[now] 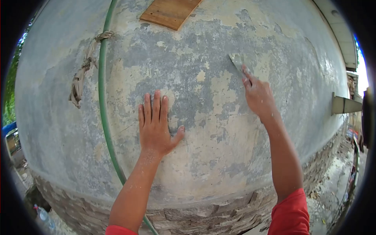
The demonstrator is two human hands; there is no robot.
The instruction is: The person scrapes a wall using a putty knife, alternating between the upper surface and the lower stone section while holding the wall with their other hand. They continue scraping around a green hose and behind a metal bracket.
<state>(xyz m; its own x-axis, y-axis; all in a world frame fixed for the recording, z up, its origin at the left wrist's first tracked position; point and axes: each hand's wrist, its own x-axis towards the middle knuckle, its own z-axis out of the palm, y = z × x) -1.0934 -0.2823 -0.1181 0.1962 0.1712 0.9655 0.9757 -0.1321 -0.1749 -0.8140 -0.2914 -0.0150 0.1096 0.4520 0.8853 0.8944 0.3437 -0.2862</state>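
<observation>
A wall (196, 156) with flaking, patchy cream paint over grey fills the middle of the head view. My left hand (156, 131) lies flat against it, fingers stretched upward and thumb out to the right. Higher up on the right, my right hand (259, 94) is closed round a putty knife (236, 62). The knife's handle is mostly hidden by my fingers. Its blade points up and left at the wall, over a grey patch where paint is gone. White specks dot both forearms.
A green hose (102, 78) runs down the wall left of my left hand, with a rag strip (80, 80) tied to it. A wooden board (169, 13) is at the top. Stone cladding (203, 215) lines the base. A metal bracket (344, 105) juts out right. A plastic bottle (45, 217) lies lower left.
</observation>
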